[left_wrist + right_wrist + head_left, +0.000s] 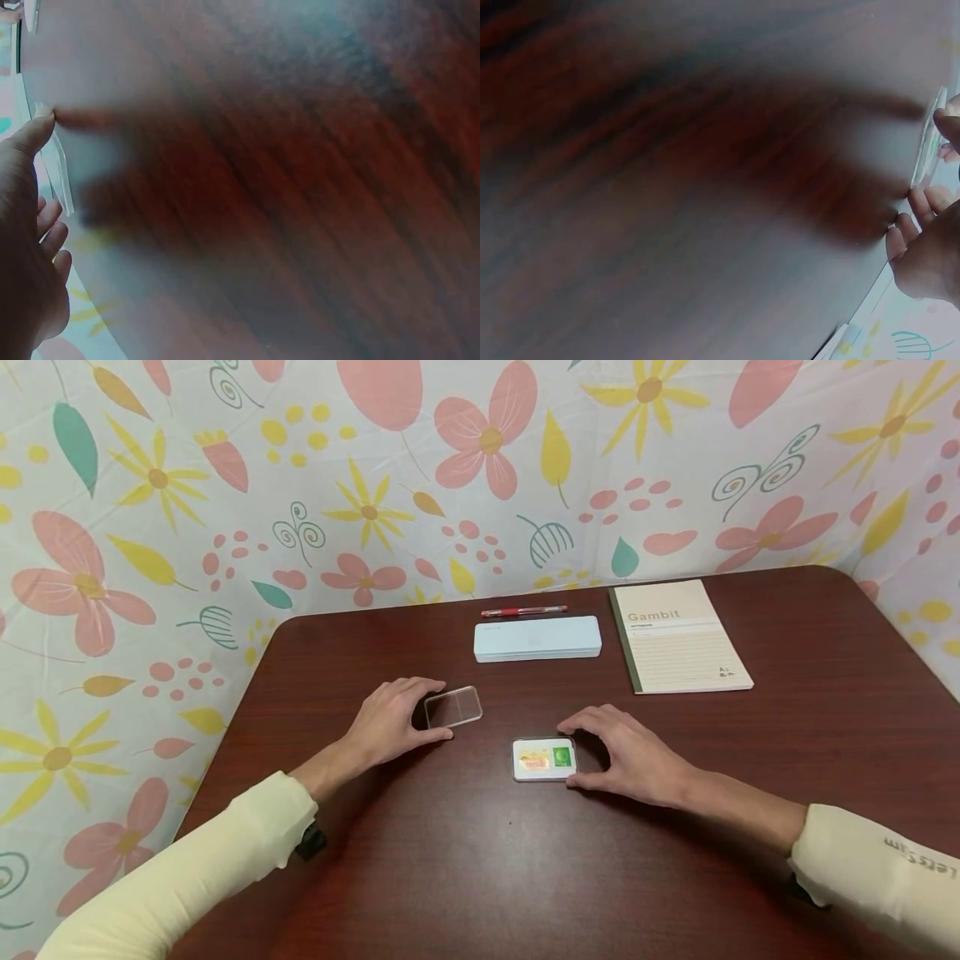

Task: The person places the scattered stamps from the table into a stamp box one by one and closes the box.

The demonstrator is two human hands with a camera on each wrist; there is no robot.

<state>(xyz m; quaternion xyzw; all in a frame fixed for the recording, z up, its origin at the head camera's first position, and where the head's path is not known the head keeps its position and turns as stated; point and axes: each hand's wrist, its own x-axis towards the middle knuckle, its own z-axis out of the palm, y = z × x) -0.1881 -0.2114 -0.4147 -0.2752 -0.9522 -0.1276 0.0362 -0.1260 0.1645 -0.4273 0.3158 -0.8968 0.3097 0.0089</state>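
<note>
1. Pinching a clear plastic cover [457,706] by both long edges with the left hand [386,722], spread only to that width. Could slip free under a harder squeeze, because of thin, slick-looking rims.
2. Cannot tell whether resting on the worktop [480,868] or held just above. Could catch a corner there if lowered unevenly.
3. Gripping a clear case [544,779] near mid-worktop at its right end with the right hand [630,758], thumb near, fingers far. Could swivel if pushed at the free left end.
4. Holding cover and case apart, at different angles. Could collide corner-first if joined without turning, likely scuffing both.
5. Cannot tell whether closed on top. Could lose the printed white insert [535,761] if tipped while open.
6. Could nudge the pale blue pencil case [537,639] by overreaching, and roll the red pen [524,611] off the back edge.
</note>
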